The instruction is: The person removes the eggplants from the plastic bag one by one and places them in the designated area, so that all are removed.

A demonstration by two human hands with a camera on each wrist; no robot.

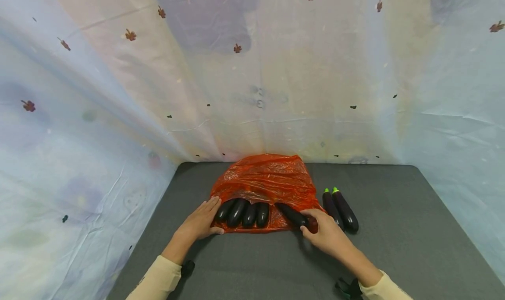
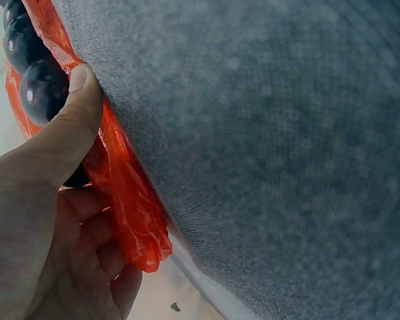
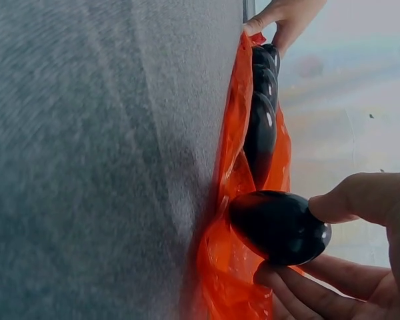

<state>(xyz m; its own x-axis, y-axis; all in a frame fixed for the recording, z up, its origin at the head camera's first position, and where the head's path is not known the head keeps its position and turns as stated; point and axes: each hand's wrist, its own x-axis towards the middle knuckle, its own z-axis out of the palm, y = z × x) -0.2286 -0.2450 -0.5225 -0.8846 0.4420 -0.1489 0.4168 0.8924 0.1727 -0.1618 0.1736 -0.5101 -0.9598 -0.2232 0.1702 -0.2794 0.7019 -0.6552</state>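
A thin red-orange plastic bag (image 1: 268,175) lies on the grey table, its mouth toward me. Inside the mouth, several glossy dark eggplants (image 1: 238,212) lie side by side, blunt ends facing me. My left hand (image 1: 202,219) holds the bag's left edge, with the thumb at its lower lip and the fingers along its side. At the right of the mouth my right hand (image 1: 326,233) grips one eggplant (image 3: 273,223) by its near end between thumb and fingers. That eggplant slants, its far end at the bag's opening; the bag's film hides the others' far ends.
Two more eggplants (image 1: 345,210) with green tips lie together on the table, just right of the bag and close to my right hand. A pale patterned sheet (image 1: 276,72) hangs behind and beside the grey table (image 1: 252,269).
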